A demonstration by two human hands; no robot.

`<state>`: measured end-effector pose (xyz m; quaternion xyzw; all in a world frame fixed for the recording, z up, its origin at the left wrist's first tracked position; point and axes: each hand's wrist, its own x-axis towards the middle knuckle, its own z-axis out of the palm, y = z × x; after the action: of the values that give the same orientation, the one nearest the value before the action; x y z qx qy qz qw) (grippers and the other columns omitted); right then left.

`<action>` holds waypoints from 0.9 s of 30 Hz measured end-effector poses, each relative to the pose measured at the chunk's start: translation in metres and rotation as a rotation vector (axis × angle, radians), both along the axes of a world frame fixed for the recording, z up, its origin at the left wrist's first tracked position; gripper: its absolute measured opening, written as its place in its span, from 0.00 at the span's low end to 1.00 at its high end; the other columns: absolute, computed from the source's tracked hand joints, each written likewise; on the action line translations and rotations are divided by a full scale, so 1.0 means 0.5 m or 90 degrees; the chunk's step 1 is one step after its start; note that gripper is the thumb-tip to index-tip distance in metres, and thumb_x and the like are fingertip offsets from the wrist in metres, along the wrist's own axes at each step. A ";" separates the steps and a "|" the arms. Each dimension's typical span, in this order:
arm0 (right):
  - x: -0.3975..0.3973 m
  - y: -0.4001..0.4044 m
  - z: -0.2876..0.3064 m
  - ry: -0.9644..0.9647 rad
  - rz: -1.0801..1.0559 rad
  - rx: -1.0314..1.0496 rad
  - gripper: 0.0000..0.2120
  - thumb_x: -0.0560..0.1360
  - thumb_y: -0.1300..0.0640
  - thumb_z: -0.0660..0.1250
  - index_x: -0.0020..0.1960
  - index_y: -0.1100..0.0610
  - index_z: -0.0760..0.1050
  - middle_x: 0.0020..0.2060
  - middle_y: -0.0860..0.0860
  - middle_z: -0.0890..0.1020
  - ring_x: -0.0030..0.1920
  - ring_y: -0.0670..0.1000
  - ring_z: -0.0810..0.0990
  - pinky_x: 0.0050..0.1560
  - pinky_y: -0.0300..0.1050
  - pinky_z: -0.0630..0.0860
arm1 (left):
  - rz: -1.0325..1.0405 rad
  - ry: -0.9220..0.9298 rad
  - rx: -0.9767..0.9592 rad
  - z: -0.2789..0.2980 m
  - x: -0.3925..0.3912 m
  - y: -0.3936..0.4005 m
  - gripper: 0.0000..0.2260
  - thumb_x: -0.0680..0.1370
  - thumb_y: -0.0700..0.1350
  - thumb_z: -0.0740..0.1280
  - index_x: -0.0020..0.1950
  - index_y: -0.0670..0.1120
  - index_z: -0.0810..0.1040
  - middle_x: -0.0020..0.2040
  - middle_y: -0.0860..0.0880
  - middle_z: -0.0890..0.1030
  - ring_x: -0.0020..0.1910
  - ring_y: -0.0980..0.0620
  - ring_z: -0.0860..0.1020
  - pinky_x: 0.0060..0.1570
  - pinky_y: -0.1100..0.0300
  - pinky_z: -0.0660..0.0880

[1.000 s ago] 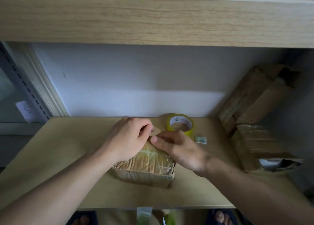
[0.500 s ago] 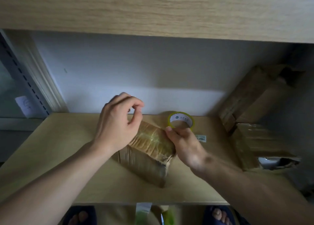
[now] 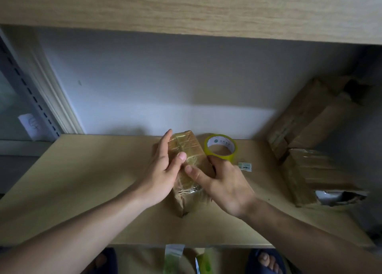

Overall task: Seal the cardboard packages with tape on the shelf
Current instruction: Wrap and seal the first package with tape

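Observation:
A small cardboard package wrapped in shiny tape lies on the wooden shelf, its long side pointing away from me. My left hand clasps its left side, thumb pressed on the taped top. My right hand holds its right side, with the thumb on top near the left thumb. A roll of yellow tape lies flat just right of the package, beside my right fingers.
Two larger taped cardboard boxes are stacked at the shelf's right end; the nearer one is torn open. A small label lies by the roll. An upper shelf board hangs overhead. My feet show below the front edge.
The package has been turned from lying crosswise to pointing lengthwise toward the wall. Both hands shifted from its top edge to gripping its two sides.

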<state>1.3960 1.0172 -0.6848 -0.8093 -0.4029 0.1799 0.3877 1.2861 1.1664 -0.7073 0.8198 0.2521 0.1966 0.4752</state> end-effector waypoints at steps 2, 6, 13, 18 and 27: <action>0.013 0.005 0.000 0.007 0.024 -0.009 0.21 0.76 0.32 0.66 0.43 0.50 0.77 0.33 0.44 0.81 0.35 0.44 0.78 0.38 0.42 0.73 | -0.009 -0.007 0.002 -0.002 0.006 0.000 0.30 0.85 0.52 0.58 0.84 0.54 0.49 0.81 0.57 0.53 0.72 0.71 0.53 0.71 0.70 0.50; 0.031 0.006 -0.015 0.058 0.054 0.014 0.30 0.74 0.27 0.57 0.46 0.54 0.79 0.40 0.50 0.85 0.44 0.53 0.83 0.51 0.59 0.79 | -0.044 -0.031 -0.034 -0.003 0.006 0.008 0.30 0.84 0.55 0.58 0.83 0.56 0.49 0.81 0.58 0.54 0.77 0.67 0.54 0.79 0.59 0.53; 0.025 -0.005 -0.034 0.060 0.012 0.044 0.27 0.78 0.33 0.52 0.52 0.53 0.80 0.45 0.48 0.86 0.48 0.54 0.82 0.54 0.58 0.78 | -0.155 -0.081 -0.086 -0.026 -0.006 0.030 0.45 0.72 0.69 0.70 0.81 0.66 0.47 0.82 0.61 0.54 0.80 0.64 0.53 0.81 0.48 0.53; 0.010 -0.003 -0.026 0.064 0.048 0.060 0.23 0.80 0.32 0.59 0.52 0.50 0.80 0.45 0.48 0.87 0.48 0.47 0.84 0.55 0.54 0.80 | -0.195 -0.075 -0.158 -0.038 -0.015 0.044 0.55 0.68 0.66 0.77 0.82 0.64 0.42 0.81 0.52 0.61 0.79 0.58 0.63 0.79 0.50 0.59; 0.025 -0.009 -0.032 0.115 0.058 0.018 0.18 0.85 0.43 0.56 0.52 0.54 0.78 0.27 0.34 0.77 0.28 0.36 0.74 0.36 0.39 0.65 | -0.182 -0.054 -0.034 -0.041 -0.010 0.045 0.34 0.78 0.65 0.56 0.81 0.62 0.47 0.82 0.65 0.48 0.78 0.71 0.44 0.80 0.59 0.44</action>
<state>1.4087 1.0127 -0.7006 -0.7653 -0.4051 0.2638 0.4250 1.2810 1.1892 -0.7278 0.8255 0.1177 0.1547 0.5299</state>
